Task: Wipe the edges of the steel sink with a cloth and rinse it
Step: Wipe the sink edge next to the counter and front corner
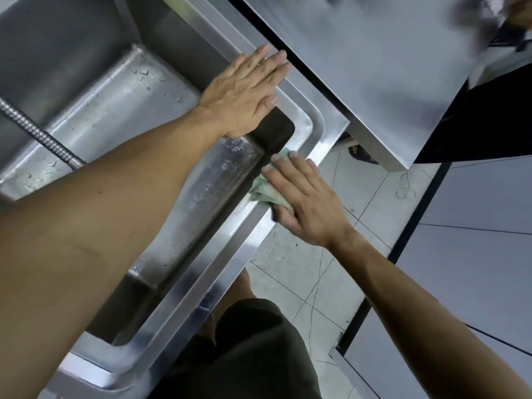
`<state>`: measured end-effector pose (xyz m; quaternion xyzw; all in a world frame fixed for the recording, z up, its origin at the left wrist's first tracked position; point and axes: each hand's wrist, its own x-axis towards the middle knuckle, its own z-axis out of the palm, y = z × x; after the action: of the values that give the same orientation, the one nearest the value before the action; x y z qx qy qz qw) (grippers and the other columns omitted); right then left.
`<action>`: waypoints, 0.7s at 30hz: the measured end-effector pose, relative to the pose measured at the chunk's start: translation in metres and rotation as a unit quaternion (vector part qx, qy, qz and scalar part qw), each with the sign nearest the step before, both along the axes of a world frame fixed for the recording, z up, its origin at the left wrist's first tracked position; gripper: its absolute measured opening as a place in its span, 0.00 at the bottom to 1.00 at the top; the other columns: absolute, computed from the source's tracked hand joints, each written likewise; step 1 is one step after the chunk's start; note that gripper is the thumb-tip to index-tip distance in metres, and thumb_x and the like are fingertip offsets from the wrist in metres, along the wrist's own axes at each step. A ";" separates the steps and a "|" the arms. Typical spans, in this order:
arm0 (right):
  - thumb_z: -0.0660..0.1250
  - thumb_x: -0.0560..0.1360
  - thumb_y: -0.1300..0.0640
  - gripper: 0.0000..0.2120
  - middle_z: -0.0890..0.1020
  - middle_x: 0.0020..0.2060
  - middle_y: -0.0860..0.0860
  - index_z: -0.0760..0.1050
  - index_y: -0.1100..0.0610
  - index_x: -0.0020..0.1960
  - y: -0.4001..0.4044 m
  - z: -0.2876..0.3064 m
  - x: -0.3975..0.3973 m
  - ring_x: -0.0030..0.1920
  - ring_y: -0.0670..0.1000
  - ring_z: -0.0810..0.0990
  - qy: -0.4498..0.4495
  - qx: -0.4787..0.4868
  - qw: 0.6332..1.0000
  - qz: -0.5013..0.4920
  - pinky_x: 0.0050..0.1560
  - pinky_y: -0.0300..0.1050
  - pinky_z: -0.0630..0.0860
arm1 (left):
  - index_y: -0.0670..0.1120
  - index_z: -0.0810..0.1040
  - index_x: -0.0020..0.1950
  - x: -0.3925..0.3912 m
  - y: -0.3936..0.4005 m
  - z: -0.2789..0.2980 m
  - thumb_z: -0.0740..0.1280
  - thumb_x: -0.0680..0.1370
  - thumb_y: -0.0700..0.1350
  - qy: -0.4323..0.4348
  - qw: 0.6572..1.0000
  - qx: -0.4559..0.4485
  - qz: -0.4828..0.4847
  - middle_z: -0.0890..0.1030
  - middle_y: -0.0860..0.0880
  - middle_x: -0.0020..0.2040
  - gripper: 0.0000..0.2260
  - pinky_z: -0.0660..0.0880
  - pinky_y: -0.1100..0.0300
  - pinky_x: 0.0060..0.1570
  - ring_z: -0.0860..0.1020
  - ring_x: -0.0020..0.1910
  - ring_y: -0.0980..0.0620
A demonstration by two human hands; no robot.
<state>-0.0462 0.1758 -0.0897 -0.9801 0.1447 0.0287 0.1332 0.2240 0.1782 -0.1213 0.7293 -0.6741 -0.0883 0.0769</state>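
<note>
The steel sink (218, 272) runs diagonally through the view, its wet basin on the left and its raised front rim leading up to a rounded corner. My left hand (244, 90) lies flat, fingers straight, on the far rim beside that corner. My right hand (305, 197) presses a crumpled pale green cloth (263, 192) onto the front rim just below the corner, fingers stretched over it and thumb tucked against its lower edge. Most of the cloth is hidden under the palm.
A steel worktable (374, 82) butts against the sink at upper right. A flexible metal hose (37, 133) crosses the basin at left. Pale floor tiles (331, 269) and grey cabinet fronts (475, 254) lie to the right. My legs in dark shorts stand against the rim.
</note>
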 end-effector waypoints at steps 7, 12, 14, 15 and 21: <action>0.48 0.86 0.49 0.28 0.53 0.83 0.57 0.54 0.59 0.83 -0.077 0.006 0.044 0.83 0.59 0.44 -0.024 0.025 0.964 -0.265 0.82 0.62 0.41 | 0.50 0.43 0.85 0.000 0.002 0.002 0.41 0.87 0.58 0.001 1.000 0.004 -0.004 0.43 0.51 0.85 0.27 0.40 0.49 0.81 0.41 0.84 0.47; 0.55 0.81 0.49 0.29 0.63 0.81 0.57 0.64 0.58 0.80 0.079 0.002 0.029 0.82 0.62 0.52 0.001 0.010 0.999 -0.038 0.81 0.65 0.50 | 0.50 0.42 0.85 -0.001 0.003 0.004 0.40 0.87 0.57 0.004 1.000 0.006 0.000 0.43 0.50 0.85 0.27 0.42 0.48 0.82 0.41 0.84 0.47; 0.57 0.82 0.48 0.30 0.61 0.81 0.57 0.62 0.58 0.81 0.105 0.003 0.012 0.83 0.60 0.52 0.024 0.021 0.997 0.064 0.82 0.62 0.47 | 0.51 0.42 0.85 0.001 0.002 0.004 0.40 0.87 0.58 0.008 1.000 0.011 -0.003 0.42 0.51 0.85 0.27 0.41 0.49 0.81 0.40 0.84 0.48; 0.57 0.83 0.48 0.30 0.61 0.81 0.56 0.61 0.57 0.81 0.097 0.002 0.006 0.83 0.59 0.52 0.024 0.025 0.993 0.117 0.83 0.60 0.46 | 0.51 0.41 0.85 0.002 0.002 0.003 0.40 0.87 0.58 0.008 1.000 0.013 -0.004 0.41 0.51 0.85 0.27 0.40 0.49 0.82 0.40 0.84 0.48; 0.50 0.85 0.45 0.27 0.64 0.80 0.58 0.68 0.56 0.78 -0.046 0.001 0.022 0.82 0.58 0.53 0.005 0.000 1.000 0.020 0.79 0.61 0.57 | 0.51 0.40 0.85 0.001 -0.002 -0.002 0.40 0.87 0.58 0.001 1.000 0.020 0.002 0.40 0.51 0.85 0.27 0.41 0.48 0.82 0.39 0.83 0.48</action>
<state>-0.0246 0.1294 -0.0891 -0.9826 0.1254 0.0365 0.1321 0.2250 0.1767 -0.1229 0.7317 -0.6708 -0.1030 0.0630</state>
